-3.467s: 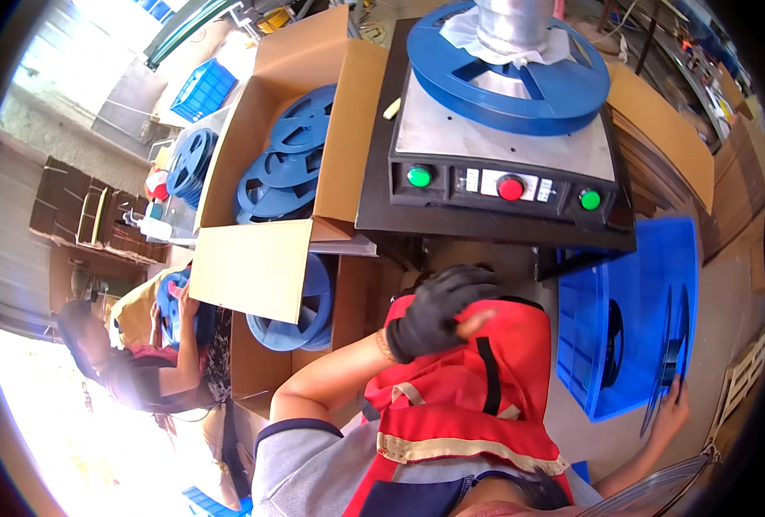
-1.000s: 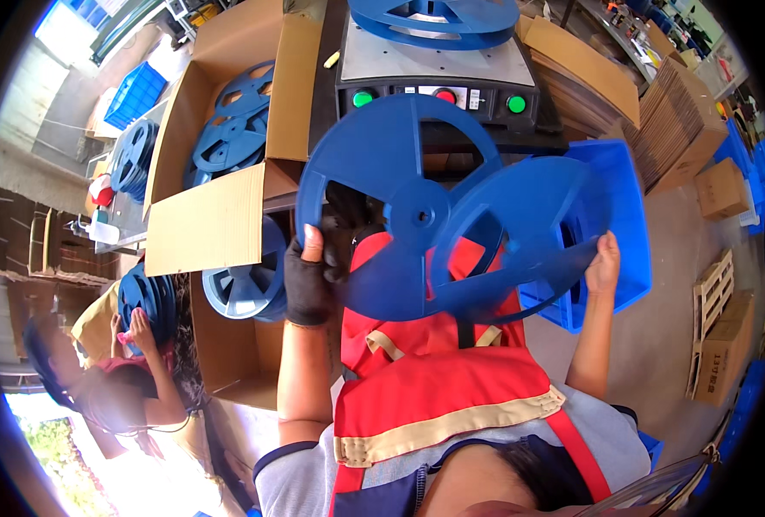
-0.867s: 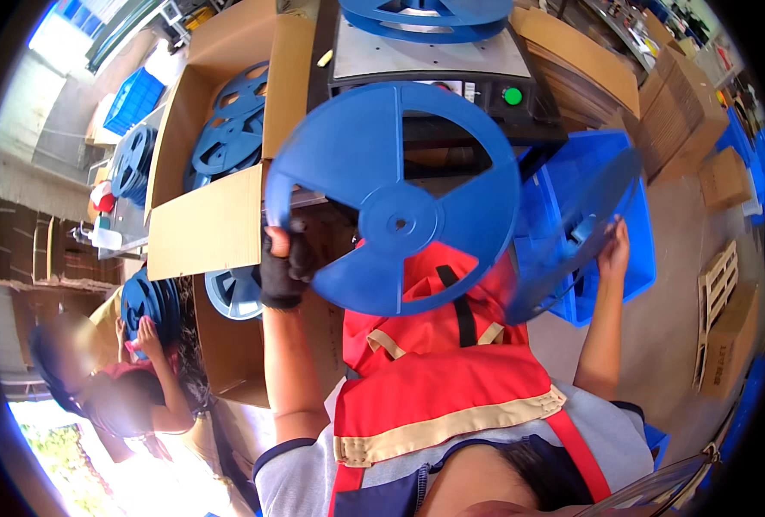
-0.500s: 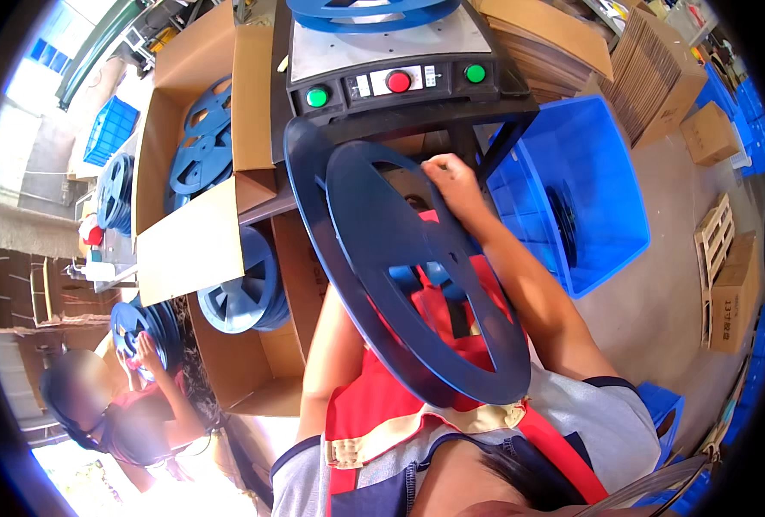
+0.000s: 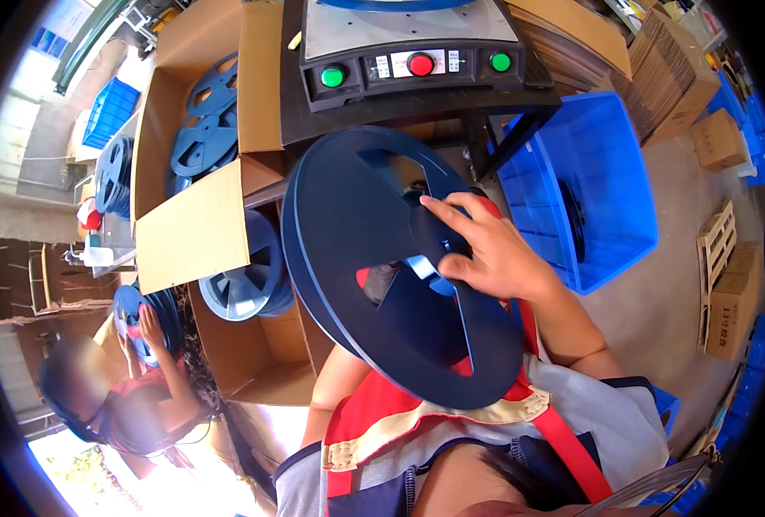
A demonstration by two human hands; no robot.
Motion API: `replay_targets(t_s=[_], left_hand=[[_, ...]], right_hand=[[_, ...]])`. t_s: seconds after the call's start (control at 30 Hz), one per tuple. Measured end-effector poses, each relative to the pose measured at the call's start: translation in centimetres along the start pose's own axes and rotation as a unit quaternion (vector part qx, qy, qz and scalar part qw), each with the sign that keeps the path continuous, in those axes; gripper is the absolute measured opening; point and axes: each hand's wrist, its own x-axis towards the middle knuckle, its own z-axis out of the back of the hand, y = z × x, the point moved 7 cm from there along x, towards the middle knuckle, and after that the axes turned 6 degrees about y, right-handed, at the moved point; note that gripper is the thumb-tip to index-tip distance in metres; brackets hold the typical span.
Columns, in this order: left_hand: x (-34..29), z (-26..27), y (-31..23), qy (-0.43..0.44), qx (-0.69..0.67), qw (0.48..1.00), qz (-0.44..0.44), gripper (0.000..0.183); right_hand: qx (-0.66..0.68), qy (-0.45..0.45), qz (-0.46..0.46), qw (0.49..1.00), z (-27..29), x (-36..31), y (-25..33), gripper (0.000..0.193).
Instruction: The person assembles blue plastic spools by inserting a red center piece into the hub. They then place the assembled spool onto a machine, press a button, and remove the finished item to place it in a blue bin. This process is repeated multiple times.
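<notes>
A large dark blue plastic reel (image 5: 348, 233), with two flanges and wedge-shaped cutouts, is tilted in front of my chest. My right hand (image 5: 499, 254) lies over its near face beside the hub. The index finger is stretched out and the thumb apart from it. My left forearm (image 5: 339, 388) runs up behind the reel's lower left edge, and the reel hides that hand. Just beyond stands a machine (image 5: 417, 73) with a grey metal top, two green buttons and a red one. Part of another blue flange (image 5: 391, 4) shows on top of it.
Cardboard boxes (image 5: 262, 86) with blue reels (image 5: 206, 142) stand at the left. To the right is a blue plastic bin (image 5: 615, 198) with a dark reel inside. Flattened cardboard (image 5: 671, 77) is stacked at the far right. A co-worker (image 5: 154, 379) handles reels at the lower left.
My right hand has moved from the reel's upper right rim down and inward to its hub area, with its fingers spreading. The reel has turned its face more toward me and its cutouts have rotated.
</notes>
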Motion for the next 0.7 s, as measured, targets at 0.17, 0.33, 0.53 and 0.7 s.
replay_targets(t_s=[0.17,0.33,0.53,0.7], left_hand=[[2.2,-0.6,-0.1,0.027,-0.014,1.000,-0.003,0.052],[3.2,-0.7,-0.8,0.058,-0.030,0.998,0.019,0.055],[2.8,-2.3,-1.8,0.060,0.001,0.998,-0.007,0.061],[1.8,-2.0,-0.8,0.174,-0.065,0.977,0.107,0.057]], right_hand=[[0.208,0.166,0.086,0.960,0.8,0.8,-0.8,0.109],[0.333,0.139,0.049,0.931,2.1,1.0,-0.4,0.094],[0.385,-0.004,0.026,0.922,2.2,3.0,-3.6,0.087],[0.390,0.041,-0.027,0.919,1.4,2.9,-2.1,0.096]])
